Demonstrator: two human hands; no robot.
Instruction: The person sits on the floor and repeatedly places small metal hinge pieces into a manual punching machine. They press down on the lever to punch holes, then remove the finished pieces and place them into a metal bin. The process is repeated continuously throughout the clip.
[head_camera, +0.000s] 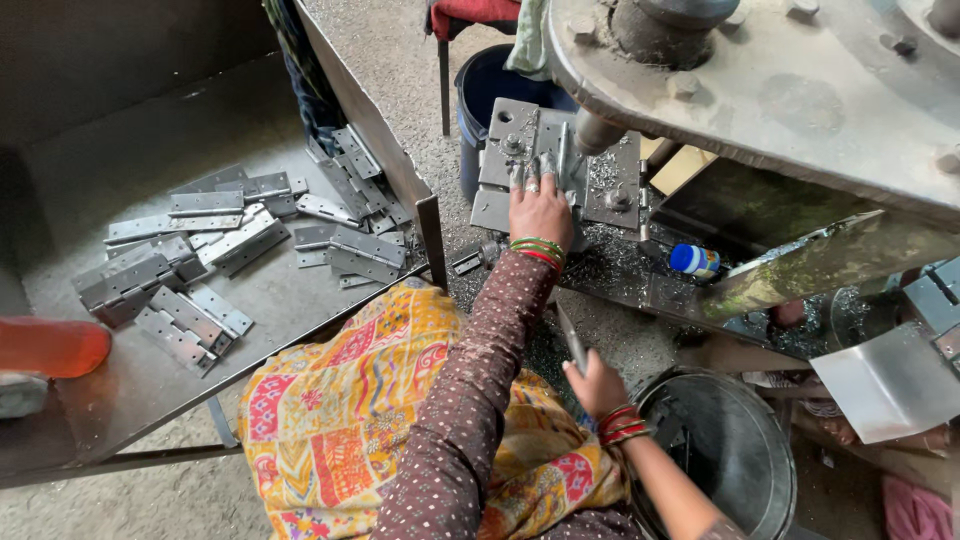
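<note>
A small bottle (694, 260) with a blue cap and a white body under a yellowish band lies on its side on the machine bed (640, 285), among metal shavings near its right edge. An orange, translucent plastic container (52, 347) rests at the left edge of the grey metal tray (130, 400), partly cut off.
</note>
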